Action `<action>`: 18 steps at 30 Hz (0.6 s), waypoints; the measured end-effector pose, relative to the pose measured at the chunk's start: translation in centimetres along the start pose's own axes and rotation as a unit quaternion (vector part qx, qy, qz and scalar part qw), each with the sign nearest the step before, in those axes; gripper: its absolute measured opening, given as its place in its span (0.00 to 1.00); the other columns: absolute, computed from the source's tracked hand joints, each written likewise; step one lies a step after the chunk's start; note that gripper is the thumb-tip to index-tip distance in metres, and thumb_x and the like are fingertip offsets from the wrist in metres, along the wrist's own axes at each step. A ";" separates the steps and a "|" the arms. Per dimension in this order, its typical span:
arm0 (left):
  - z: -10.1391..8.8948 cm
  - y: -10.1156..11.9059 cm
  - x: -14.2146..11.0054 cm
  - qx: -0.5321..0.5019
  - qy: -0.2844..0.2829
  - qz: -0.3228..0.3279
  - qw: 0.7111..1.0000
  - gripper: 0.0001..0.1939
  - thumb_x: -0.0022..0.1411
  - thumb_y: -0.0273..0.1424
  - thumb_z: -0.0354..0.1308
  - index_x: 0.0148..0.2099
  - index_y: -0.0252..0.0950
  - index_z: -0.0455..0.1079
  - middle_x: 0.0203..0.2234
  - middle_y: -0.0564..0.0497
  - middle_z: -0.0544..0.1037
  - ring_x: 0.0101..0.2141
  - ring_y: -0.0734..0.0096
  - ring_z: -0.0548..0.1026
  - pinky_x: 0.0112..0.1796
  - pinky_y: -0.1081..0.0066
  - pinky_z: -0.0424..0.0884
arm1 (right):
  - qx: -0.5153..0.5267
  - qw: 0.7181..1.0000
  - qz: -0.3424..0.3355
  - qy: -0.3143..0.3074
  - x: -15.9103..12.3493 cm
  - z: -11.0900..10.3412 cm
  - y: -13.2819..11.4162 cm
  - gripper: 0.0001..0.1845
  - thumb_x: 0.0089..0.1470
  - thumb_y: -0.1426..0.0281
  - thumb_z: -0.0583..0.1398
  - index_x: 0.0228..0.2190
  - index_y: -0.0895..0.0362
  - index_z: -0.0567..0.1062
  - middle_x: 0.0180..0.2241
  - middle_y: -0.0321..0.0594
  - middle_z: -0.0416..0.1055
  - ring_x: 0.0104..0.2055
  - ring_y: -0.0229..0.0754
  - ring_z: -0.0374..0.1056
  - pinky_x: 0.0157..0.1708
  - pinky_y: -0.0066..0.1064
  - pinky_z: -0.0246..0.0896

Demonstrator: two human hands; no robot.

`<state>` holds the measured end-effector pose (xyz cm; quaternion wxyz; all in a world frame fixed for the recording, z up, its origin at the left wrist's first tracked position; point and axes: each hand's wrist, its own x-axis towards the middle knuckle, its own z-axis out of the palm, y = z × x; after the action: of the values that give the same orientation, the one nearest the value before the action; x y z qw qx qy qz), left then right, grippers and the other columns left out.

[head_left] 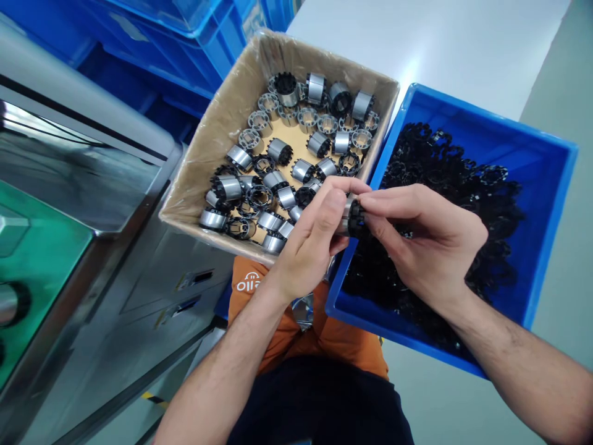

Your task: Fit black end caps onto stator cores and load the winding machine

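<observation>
A silver-grey ribbed metal ring core point(345, 220) was held above the gap between an open brown cardboard box point(197, 164) lined with clear film and an open blue plastic bin point(544, 228). The core was clasped around its side by the left hand point(309, 241), with the thumb laid along the top. At the core's right end, a black toothed plastic end piece point(357, 217) was pinched between the thumb and fingertips of the right hand point(424, 238), so neither grip was spread. The piece was lined up with the core and appeared to be touching it; whether it was fully seated could not be told, being partly covered by the fingers.

The work was judged to be partway through. In the box, black toothed ends were already carried by many cores, such as the silver core with black teeth point(280, 151) lying on its side near the middle. Toward the back and left, pale bare-ended metal cores point(251, 141) were seen standing upright, apparently without black pieces, and these were judged to be left over. An exact count was prevented by overlap at the front. A large heap of loose black plastic pieces point(493, 179) was contained in the bin, so ample supply seemed to remain.
</observation>
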<state>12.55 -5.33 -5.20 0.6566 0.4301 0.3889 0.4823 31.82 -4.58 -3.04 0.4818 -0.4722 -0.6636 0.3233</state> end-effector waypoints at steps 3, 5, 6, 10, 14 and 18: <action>-0.1 0.2 -0.3 0.017 -0.003 0.001 1.000 0.28 0.88 0.64 0.58 0.59 0.45 0.79 0.30 0.55 0.64 0.25 0.72 0.58 0.25 0.71 0.62 | -0.043 0.998 -0.056 -0.006 0.2 -0.4 0.0 0.08 0.74 0.67 0.77 0.45 0.38 0.97 0.50 0.40 0.94 0.48 0.55 0.90 0.53 0.53 0.94; -0.2 0.3 -0.4 0.026 -0.013 0.004 1.000 0.27 0.88 0.63 0.58 0.59 0.45 0.79 0.30 0.56 0.63 0.25 0.72 0.59 0.26 0.71 0.63 | -0.059 0.994 -0.095 -0.004 0.2 -0.3 0.0 0.12 0.73 0.71 0.76 0.47 0.38 0.97 0.51 0.40 0.94 0.47 0.53 0.90 0.51 0.48 0.93; -0.3 0.3 -0.4 0.030 -0.022 0.005 0.999 0.27 0.89 0.62 0.57 0.60 0.45 0.79 0.30 0.56 0.63 0.26 0.72 0.59 0.26 0.70 0.63 | -0.060 0.992 -0.113 0.002 0.1 -0.2 0.0 0.14 0.73 0.73 0.76 0.48 0.38 0.97 0.50 0.40 0.93 0.47 0.51 0.90 0.49 0.46 0.92; -0.6 0.1 -0.5 0.037 -0.050 0.019 0.998 0.25 0.89 0.59 0.60 0.67 0.46 0.78 0.35 0.53 0.71 0.30 0.69 0.68 0.32 0.68 0.70 | -0.040 0.992 -0.116 0.026 -0.5 1.0 0.0 0.19 0.74 0.75 0.74 0.53 0.36 0.95 0.50 0.41 0.91 0.48 0.49 0.89 0.48 0.43 0.90; -0.9 0.0 -0.6 0.063 -0.027 0.055 0.996 0.23 0.85 0.55 0.68 0.66 0.45 0.76 0.44 0.49 0.80 0.36 0.66 0.76 0.39 0.65 0.76 | -0.034 0.993 -0.111 -0.012 0.1 0.5 0.6 0.19 0.79 0.72 0.68 0.58 0.38 0.93 0.58 0.44 0.90 0.55 0.52 0.88 0.57 0.48 0.88; -3.0 2.1 -0.8 0.318 0.004 0.124 0.940 0.22 0.84 0.49 0.70 0.66 0.41 0.76 0.51 0.44 0.83 0.47 0.56 0.81 0.52 0.55 0.81 | -0.146 0.989 -0.025 -0.023 2.6 -3.0 3.2 0.13 0.75 0.69 0.67 0.55 0.49 0.89 0.50 0.45 0.88 0.49 0.52 0.87 0.52 0.46 0.86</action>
<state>8.92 -5.21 -4.14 0.4190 0.6598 0.4680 0.4124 35.47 -1.11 -4.02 0.3999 -0.5134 -0.7263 0.2214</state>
